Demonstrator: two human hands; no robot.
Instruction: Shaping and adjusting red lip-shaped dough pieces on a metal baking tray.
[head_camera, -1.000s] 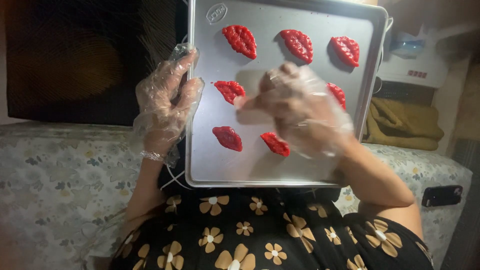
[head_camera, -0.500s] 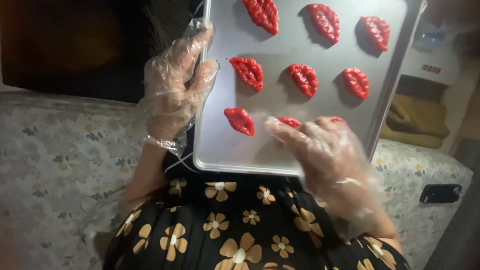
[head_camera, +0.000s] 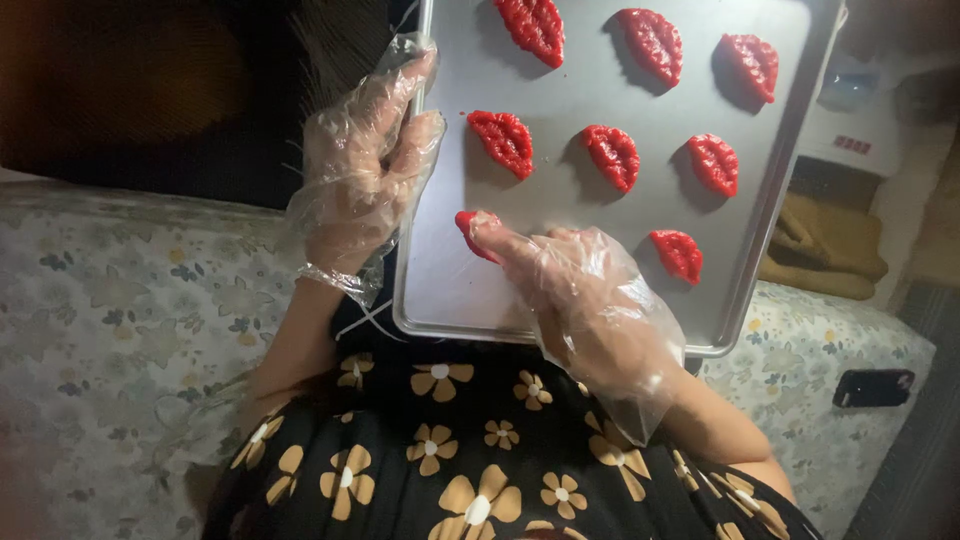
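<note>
Eight red lip-shaped dough pieces sit on the grey baking tray (head_camera: 600, 260), tray propped on my lap against the flowered dress (head_camera: 450, 470); since half a second ago my right hand (head_camera: 590, 300) has slid left along the bottom row, so the lower right piece (head_camera: 678, 254) it covered is now bare; its gloved fingertips now press the lower left piece (head_camera: 470, 232), not closed around it; my left hand (head_camera: 365, 170), also gloved, still grips the tray's left rim; I'd judge I'm touching up shapes one by one; white appliance (head_camera: 860, 110) with a small red label at upper right; black phone (head_camera: 873, 387) on the floral sofa (head_camera: 110, 300).
</note>
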